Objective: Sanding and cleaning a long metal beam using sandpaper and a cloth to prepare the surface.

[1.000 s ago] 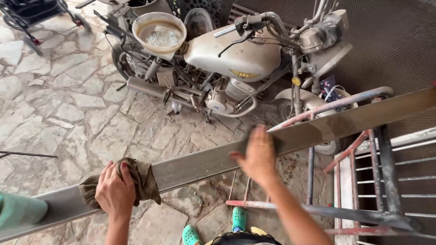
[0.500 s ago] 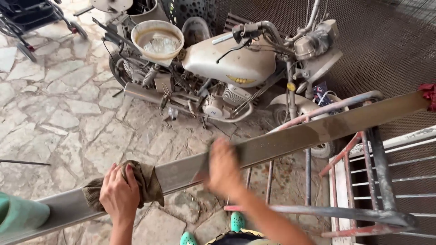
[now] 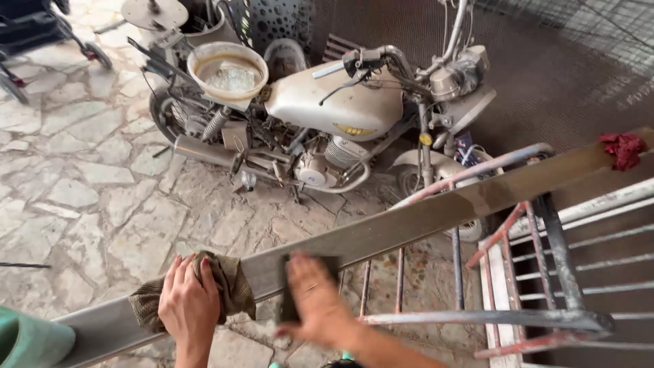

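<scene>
My left hand (image 3: pixel 185 300) clamps a soft brown rag (image 3: pixel 228 289) on the stiff, probably heavy long grey metal bar (image 3: pixel 422 218), right hand (image 3: pixel 315 307) pressing a dark pad (image 3: pixel 289 307) flat.

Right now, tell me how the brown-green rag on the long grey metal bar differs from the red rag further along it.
The brown-green rag is larger and gripped under the left hand; the red rag is smaller, bunched and untouched at the far end. Both lie on the grey metal bar.
</scene>
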